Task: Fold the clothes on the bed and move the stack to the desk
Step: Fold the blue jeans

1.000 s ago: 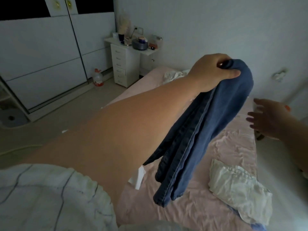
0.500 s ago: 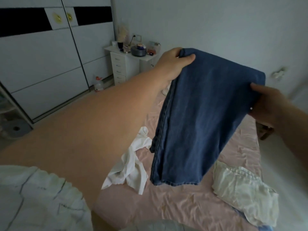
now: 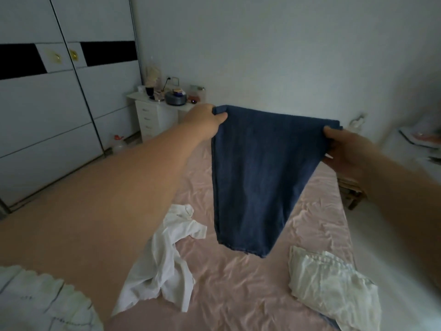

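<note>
Jeans (image 3: 257, 177) hang above the bed (image 3: 238, 283), top corners pinched by left hand (image 3: 205, 120) and right hand (image 3: 346, 151) fingers.

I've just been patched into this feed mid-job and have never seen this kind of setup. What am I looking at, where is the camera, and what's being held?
There is no machine here: a person works with bare hands, and the single camera sits on their head, looking forward and down.

The left hand and the right hand each pinch a top corner of the blue jeans, which hang in the air above the bed with its pink sheet.

On the sheet lie a crumpled white shirt on the left and a roughly folded cream garment on the right. A white drawer unit with small items on top stands by the far wall.
</note>
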